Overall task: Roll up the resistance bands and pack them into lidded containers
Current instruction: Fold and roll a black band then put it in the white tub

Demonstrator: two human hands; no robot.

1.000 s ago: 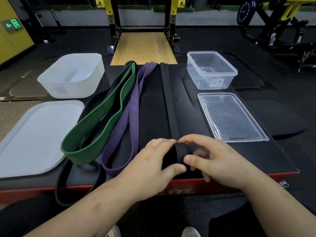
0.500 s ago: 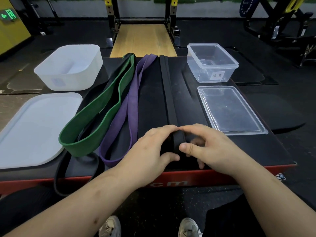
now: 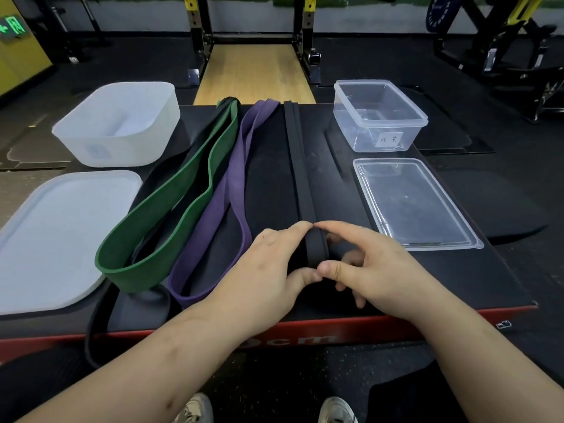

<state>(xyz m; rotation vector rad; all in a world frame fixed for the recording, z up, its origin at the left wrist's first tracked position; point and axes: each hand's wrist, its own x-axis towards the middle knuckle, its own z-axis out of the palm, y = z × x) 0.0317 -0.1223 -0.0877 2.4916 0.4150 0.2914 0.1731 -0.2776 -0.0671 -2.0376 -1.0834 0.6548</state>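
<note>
The black band (image 3: 297,166) is running flat toward 12 o'clock, its near end curling into a roll. The green band (image 3: 189,190) and purple band (image 3: 235,178) are lying looped at 10 o'clock, and the clear container (image 3: 378,117) is standing open at 1.

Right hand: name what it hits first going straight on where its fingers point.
The right hand points leftward: first the rolled black band it pinches, then likely the left hand behind it.

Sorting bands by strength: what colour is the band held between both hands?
Black. The narrow band shows best in the head view, the only one here.
</note>
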